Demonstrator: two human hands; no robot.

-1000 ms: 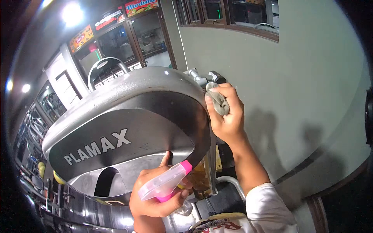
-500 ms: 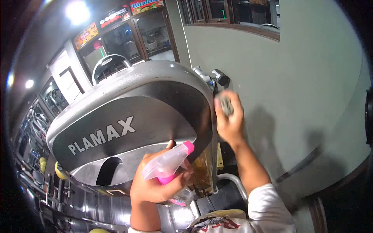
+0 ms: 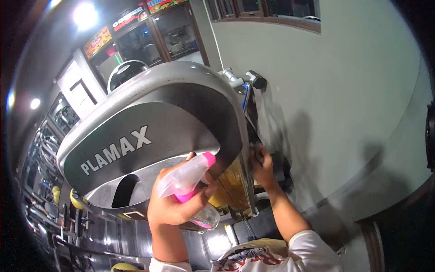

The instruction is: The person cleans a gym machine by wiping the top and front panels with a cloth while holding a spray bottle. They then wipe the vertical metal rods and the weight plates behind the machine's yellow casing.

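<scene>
My left hand [image 3: 174, 201] is wrapped around a clear spray bottle [image 3: 209, 216] with a white and pink trigger head [image 3: 186, 179], held upright at a tilt in front of the machine. Against the right side of the grey PLAMAX gym machine [image 3: 149, 122] is my right hand [image 3: 263, 167], lower than the machine's top rim. Its fingers are curled, closed on what looks like a small bunched grey-green cloth, mostly hidden and dark now. A clear panel [image 3: 233, 186] with yellowish parts behind it lies between the two hands.
A grey-green wall [image 3: 353, 104] runs along the right, close to the machine. A black-ended metal bar [image 3: 257, 80] sticks out behind the machine. Other gym equipment [image 3: 45, 181] stands at the left, and glass windows [image 3: 140, 45] are at the back.
My right hand has moved down along the machine's right side, with the grey-green cloth turned mostly out of sight. My left hand and the spray bottle have shifted slightly left and up in view.
</scene>
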